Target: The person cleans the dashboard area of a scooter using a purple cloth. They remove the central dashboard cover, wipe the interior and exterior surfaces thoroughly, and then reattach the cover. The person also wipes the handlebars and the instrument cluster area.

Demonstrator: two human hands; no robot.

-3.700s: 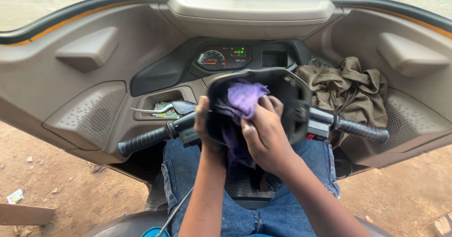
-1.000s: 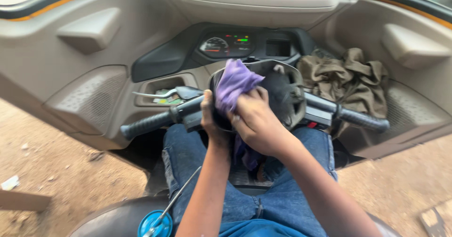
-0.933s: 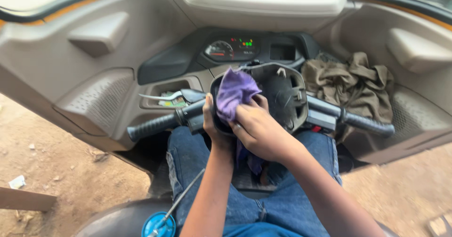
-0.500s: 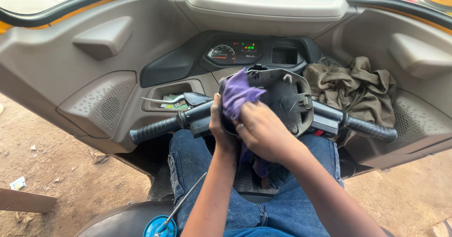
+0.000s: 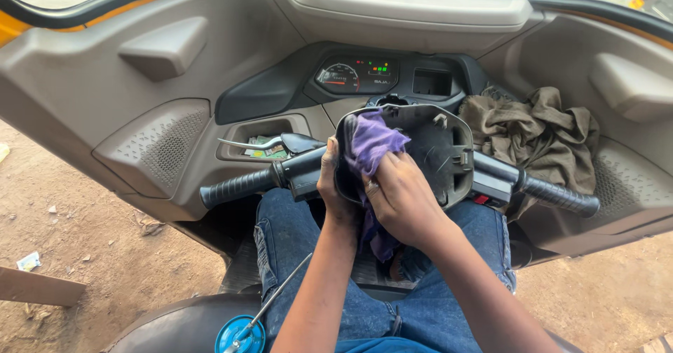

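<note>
Head view: a vehicle's cab is seen from the driver's seat, looking down over the handlebar.
Left hand point(image 5: 335, 197): wrapped around the left edge of the black handlebar cover point(image 5: 427, 150), fingers hidden behind it, thumb side toward the camera.
Right hand point(image 5: 401, 197): closed on the purple cloth point(image 5: 373, 143), which is pressed against the face of the cover.
Purple cloth: bunched at the upper left of the cover, with a loose tail hanging down between the two wrists toward the lap.
Handlebar cover: tilted toward the person, set between the left grip point(image 5: 238, 186) and the right grip point(image 5: 557, 197).
Dashboard: an instrument cluster point(image 5: 357, 76) with lit green indicators is seen just beyond the cover.
Right shelf: a crumpled brown cloth point(image 5: 533, 132) is laid just behind the right grip.
Lap: blue jeans point(image 5: 294, 248) are worn; a blue round cap point(image 5: 240, 335) with a thin rod is seen near the left knee.
Ground: bare dirt point(image 5: 91, 255) is visible to the left.
</note>
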